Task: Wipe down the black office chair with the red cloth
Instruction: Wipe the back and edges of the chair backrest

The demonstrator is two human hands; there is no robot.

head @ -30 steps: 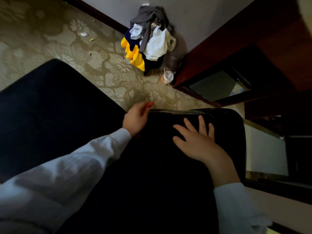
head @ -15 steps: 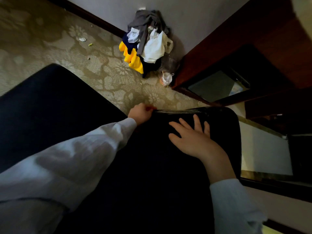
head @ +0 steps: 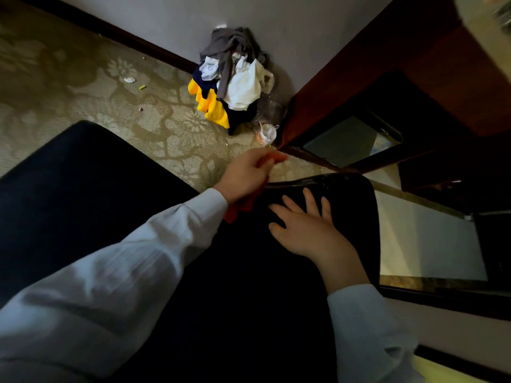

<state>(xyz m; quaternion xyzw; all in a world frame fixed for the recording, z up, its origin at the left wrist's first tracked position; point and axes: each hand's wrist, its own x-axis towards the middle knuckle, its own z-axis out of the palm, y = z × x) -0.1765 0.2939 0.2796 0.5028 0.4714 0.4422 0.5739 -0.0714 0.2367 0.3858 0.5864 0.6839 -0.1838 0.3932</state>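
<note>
Your left hand (head: 244, 175) grips the red cloth (head: 239, 208) at the upper edge of the black office chair (head: 351, 200). The fingers (head: 260, 161) are curled round the cloth. One red end pokes out past the fingertips, and the rest is bunched under your palm and wrist, touching the chair's rim. Your right hand (head: 307, 230) lies just beside it, palm down on the black padding, its fingers straight and slightly spread, holding nothing. A second black padded surface (head: 83, 175) shows under your left sleeve (head: 138, 272); you cannot tell whether it is part of the same chair.

Beyond the chair lies a patterned beige carpet (head: 83, 87) with a few scraps of litter (head: 129, 79). A pile of clothes (head: 235, 81) in grey, white, yellow and navy sits in the corner against the pale wall (head: 276, 23). A clear plastic cup (head: 266, 132) stands just beside the pile. Dark wooden furniture (head: 414, 78) fills the right side.
</note>
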